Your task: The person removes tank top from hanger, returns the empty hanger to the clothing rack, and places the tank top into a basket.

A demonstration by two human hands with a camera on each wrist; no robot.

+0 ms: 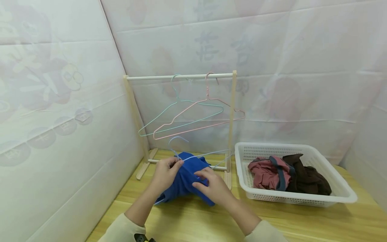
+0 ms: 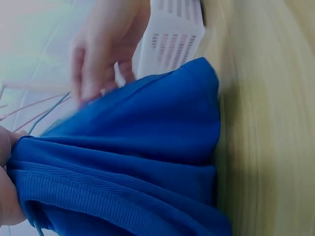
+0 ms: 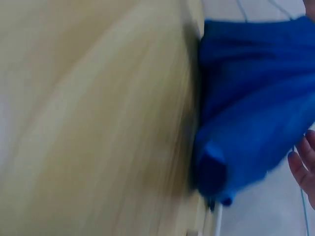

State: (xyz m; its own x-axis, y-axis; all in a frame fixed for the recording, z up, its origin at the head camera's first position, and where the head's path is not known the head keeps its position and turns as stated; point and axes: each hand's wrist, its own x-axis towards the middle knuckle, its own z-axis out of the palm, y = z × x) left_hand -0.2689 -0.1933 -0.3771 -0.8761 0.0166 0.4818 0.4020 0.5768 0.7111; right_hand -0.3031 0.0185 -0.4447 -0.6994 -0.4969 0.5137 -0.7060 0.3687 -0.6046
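Note:
A blue shirt with a ribbed neckband hangs bunched over the tabletop, partly draped over a pale blue hanger. My left hand pinches the hanger and the shirt cloth just below the hook. One arm of the hanger sticks out to the right, clear of the cloth. At the shirt's right side is my right hand, thumb and fingers spread apart. In the right wrist view, its fingers are right at the cloth's edge. A tube-like opening of the shirt faces that camera.
Behind the hands stands a wooden rack with a mint green hanger and a pink hanger on its white rail. To the right, a white basket holds a reddish garment and a dark brown garment.

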